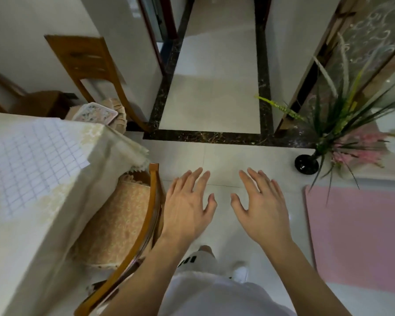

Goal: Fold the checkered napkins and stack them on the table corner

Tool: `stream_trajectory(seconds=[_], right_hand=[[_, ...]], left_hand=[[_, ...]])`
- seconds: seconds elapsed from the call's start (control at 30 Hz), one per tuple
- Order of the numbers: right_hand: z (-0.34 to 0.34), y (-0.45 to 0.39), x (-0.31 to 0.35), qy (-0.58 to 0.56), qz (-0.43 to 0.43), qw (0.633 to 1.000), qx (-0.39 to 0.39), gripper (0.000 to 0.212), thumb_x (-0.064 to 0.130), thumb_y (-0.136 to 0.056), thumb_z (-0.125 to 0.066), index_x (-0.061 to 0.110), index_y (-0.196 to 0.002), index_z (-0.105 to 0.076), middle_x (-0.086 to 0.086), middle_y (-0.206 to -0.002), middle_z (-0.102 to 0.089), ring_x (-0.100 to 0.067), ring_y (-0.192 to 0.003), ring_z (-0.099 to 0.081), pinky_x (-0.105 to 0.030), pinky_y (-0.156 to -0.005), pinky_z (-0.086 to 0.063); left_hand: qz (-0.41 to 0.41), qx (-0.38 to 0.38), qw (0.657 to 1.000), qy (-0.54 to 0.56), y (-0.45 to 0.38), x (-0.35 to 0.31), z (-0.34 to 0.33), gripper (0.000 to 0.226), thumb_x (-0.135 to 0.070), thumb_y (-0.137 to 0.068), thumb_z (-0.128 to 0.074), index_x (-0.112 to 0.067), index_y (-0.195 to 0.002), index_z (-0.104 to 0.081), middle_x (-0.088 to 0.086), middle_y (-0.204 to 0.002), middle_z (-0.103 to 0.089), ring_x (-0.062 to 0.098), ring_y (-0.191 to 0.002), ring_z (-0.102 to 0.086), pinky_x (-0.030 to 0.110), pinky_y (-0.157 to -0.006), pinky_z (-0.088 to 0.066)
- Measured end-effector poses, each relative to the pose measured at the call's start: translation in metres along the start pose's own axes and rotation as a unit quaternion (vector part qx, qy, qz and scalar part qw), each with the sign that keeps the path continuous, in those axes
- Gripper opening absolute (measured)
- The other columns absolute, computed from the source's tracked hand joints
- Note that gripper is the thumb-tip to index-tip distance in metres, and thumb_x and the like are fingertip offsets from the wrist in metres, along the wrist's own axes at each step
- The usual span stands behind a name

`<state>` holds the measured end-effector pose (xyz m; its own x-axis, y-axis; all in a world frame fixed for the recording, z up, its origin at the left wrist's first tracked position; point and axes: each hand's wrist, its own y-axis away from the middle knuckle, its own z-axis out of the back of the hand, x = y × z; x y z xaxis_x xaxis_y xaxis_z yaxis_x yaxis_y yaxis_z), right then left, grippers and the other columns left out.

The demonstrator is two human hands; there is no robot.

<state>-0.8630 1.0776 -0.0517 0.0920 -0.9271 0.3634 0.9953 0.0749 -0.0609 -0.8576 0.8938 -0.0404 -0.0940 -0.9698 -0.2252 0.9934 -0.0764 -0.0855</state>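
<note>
A white napkin with a thin purple check (35,163) lies spread flat on the table (96,142), which stands at the left under a cream cloth. Both of my hands hover over the bare floor to the right of the table, well away from the napkin. My left hand (188,205) is palm down with straight, spread fingers and holds nothing. My right hand (261,207) mirrors it, fingers spread, also holding nothing. Only one napkin shows in view.
A wooden chair with a beige cushion (126,222) is tucked against the table's near side. Another chair (89,71) stands behind the table. A black vase with grasses (307,164) and a pink mat (360,236) sit at the right. A tiled hallway (214,87) runs ahead.
</note>
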Motion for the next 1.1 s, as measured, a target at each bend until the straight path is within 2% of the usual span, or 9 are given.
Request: stream_trajectory(seconds=[0.2, 0.33, 0.43, 0.53, 0.77, 1.1], right_hand=[[-0.013, -0.065, -0.004, -0.004, 0.057, 0.998, 0.028, 0.065, 0.053, -0.092, -0.033, 0.017, -0.143, -0.052, -0.007, -0.148, -0.051, -0.027, -0.140, -0.043, -0.045, -0.118, -0.025], [-0.025, -0.120, 0.004, 0.007, 0.093, 0.994, 0.047, 0.061, 0.050, -0.093, -0.040, 0.018, -0.144, -0.052, -0.006, -0.149, -0.050, -0.026, -0.141, -0.042, -0.043, -0.119, -0.024], [-0.037, -0.172, 0.017, 0.016, 0.123, 0.991, 0.055, 0.062, 0.051, -0.093, -0.039, 0.018, -0.144, -0.051, -0.006, -0.149, -0.050, -0.025, -0.141, -0.042, -0.043, -0.119, -0.024], [-0.053, -0.233, 0.038, 0.020, 0.154, 0.985, 0.072, 0.063, 0.050, -0.092, -0.038, 0.017, -0.143, -0.053, -0.008, -0.148, -0.051, -0.027, -0.139, -0.044, -0.047, -0.118, -0.029], [-0.080, -0.357, 0.104, 0.025, 0.221, 0.970, 0.095, 0.062, 0.052, -0.092, -0.037, 0.019, -0.143, -0.052, -0.006, -0.147, -0.051, -0.026, -0.138, -0.045, -0.047, -0.117, -0.033], [-0.120, -0.457, 0.191, 0.041, 0.328, 0.932, 0.152, 0.063, 0.053, -0.094, -0.037, 0.019, -0.145, -0.050, -0.007, -0.149, -0.050, -0.026, -0.139, -0.045, -0.046, -0.117, -0.030]], left_hand=[[0.067, -0.017, 0.998, -0.002, -0.043, 0.009, -0.007, 0.055, -0.049, -0.096, -0.035, -0.024, -0.143, -0.048, 0.001, -0.149, -0.050, 0.022, -0.138, -0.045, 0.044, -0.116, -0.034], [0.095, -0.028, 0.995, 0.007, -0.084, 0.026, -0.016, 0.055, -0.049, -0.096, -0.035, -0.022, -0.142, -0.050, 0.002, -0.148, -0.051, 0.023, -0.137, -0.047, 0.045, -0.115, -0.036], [0.128, -0.039, 0.991, 0.002, -0.124, 0.046, -0.022, 0.055, -0.048, -0.097, -0.036, -0.022, -0.142, -0.051, 0.003, -0.148, -0.052, 0.023, -0.138, -0.046, 0.045, -0.116, -0.033], [0.156, -0.039, 0.987, 0.010, -0.170, 0.077, -0.027, 0.055, -0.047, -0.096, -0.038, -0.021, -0.143, -0.050, 0.004, -0.148, -0.051, 0.025, -0.139, -0.045, 0.049, -0.116, -0.035], [0.239, -0.042, 0.970, 0.011, -0.260, 0.153, -0.020, 0.054, -0.048, -0.095, -0.040, -0.023, -0.142, -0.049, 0.000, -0.146, -0.053, 0.021, -0.134, -0.048, 0.046, -0.114, -0.037], [0.344, -0.066, 0.936, 0.027, -0.306, 0.238, -0.009, 0.054, -0.046, -0.094, -0.042, -0.022, -0.141, -0.051, 0.001, -0.145, -0.054, 0.020, -0.133, -0.049, 0.043, -0.114, -0.036]])
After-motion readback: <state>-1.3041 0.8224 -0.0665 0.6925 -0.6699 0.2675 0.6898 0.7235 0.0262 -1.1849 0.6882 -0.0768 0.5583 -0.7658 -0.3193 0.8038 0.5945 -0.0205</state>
